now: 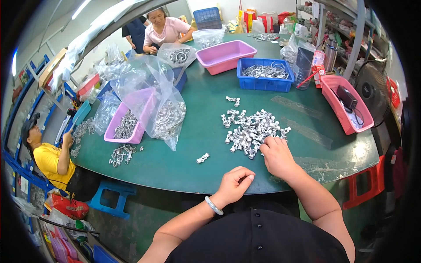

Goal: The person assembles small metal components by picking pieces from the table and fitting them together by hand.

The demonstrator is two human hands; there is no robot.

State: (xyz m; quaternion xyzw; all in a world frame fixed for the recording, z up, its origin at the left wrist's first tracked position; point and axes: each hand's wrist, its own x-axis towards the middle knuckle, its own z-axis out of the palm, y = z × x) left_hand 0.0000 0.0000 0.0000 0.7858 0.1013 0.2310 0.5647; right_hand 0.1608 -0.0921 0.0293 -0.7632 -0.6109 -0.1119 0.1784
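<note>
Metal-part pile (250,131) lying on green table (180,168), likely set close for easy reach. Right hand (279,158) bending over pile's near right edge, fingers curling down. Left hand (235,184) curling nearer wearer than pile. Either pinching part: cannot tell.

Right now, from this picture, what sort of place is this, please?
Probably a small-parts workshop: silvery pieces lie heaped on a large green table, and a blue bin and a clear bag hold more silvery parts.
</note>
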